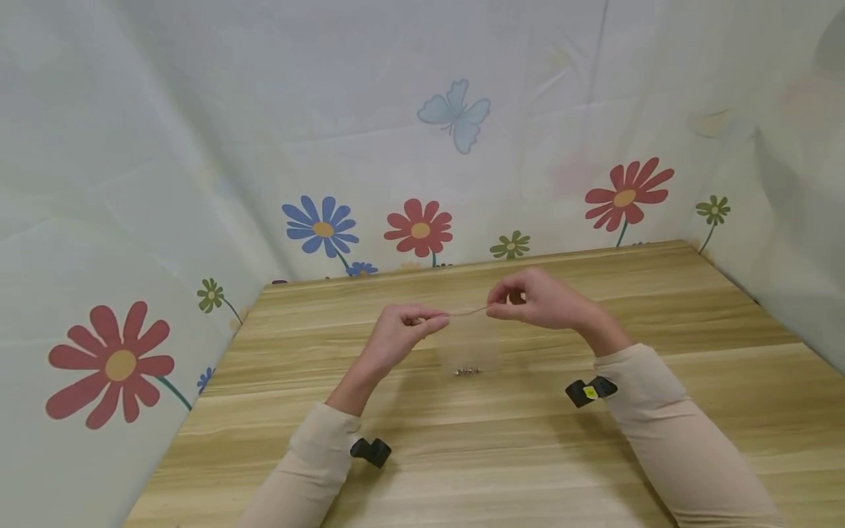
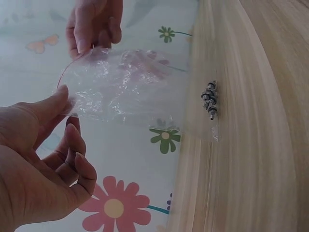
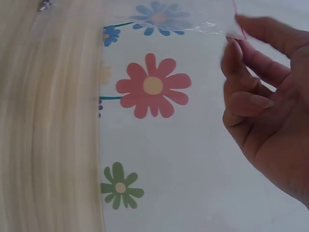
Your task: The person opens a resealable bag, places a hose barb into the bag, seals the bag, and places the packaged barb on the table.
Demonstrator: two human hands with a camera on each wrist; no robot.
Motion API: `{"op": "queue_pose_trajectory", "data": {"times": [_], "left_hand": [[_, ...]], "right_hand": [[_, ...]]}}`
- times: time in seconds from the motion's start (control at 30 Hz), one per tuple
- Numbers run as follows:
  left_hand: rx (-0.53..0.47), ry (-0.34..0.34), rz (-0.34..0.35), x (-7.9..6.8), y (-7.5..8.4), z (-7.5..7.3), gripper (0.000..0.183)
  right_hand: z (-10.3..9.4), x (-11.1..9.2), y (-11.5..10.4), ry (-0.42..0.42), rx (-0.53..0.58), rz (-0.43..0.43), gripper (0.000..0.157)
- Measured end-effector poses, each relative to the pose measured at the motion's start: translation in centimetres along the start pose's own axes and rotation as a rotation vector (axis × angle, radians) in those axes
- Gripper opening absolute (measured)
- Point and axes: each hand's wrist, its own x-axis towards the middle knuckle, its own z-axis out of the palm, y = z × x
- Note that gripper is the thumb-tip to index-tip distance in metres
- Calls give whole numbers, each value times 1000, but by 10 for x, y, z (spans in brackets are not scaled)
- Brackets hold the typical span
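Observation:
A clear plastic zip bag point(image 2: 120, 89) with a thin red line along its top edge hangs between both hands above the table. Several small metal fittings with dark rings point(image 2: 210, 99) lie together at the bag's bottom; in the head view the metal pieces point(image 1: 467, 371) look tiny. My left hand point(image 1: 403, 334) pinches one top corner between thumb and forefinger. At the opposite corner, my right hand point(image 1: 538, 301) pinches the edge the same way, its other fingers curled, as the right wrist view shows of that hand point(image 3: 265, 92).
Beneath the hands is a wood-grain table point(image 1: 462, 455). Pale sheeting point(image 1: 370, 147) printed with flowers and a butterfly rises behind the table and at both sides. Each sleeved wrist carries a black device point(image 1: 372, 452).

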Motion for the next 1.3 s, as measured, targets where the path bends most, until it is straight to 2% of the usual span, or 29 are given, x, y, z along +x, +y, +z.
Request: {"op": "queue_pose_trajectory", "data": {"times": [0.13, 0.23, 0.43, 0.63, 0.73, 0.83, 0.97, 1.3], "left_hand": [[-12, 9, -3, 0, -1, 1, 27], [-7, 13, -3, 1, -2, 2, 26], [9, 35, 45, 2, -3, 4, 23], [-66, -3, 117, 2, -4, 12, 25], [-133, -13, 150, 3, -6, 16, 24], [-179, 7, 171, 4, -7, 18, 22], [-180, 36, 175, 4, -6, 18, 22], [-182, 55, 162, 2, -5, 19, 23]], "right_hand": [[13, 5, 4, 36, -32, -35, 29], [24, 10, 6, 40, 18, -63, 33], [37, 15, 7, 55, 153, -113, 18], [41, 15, 7, 30, 228, -126, 14], [43, 16, 8, 46, 235, -117, 14], [39, 13, -8, 102, 206, -97, 14], [33, 9, -29, 145, 187, -83, 12], [35, 9, -31, 149, 216, -125, 11]]}}
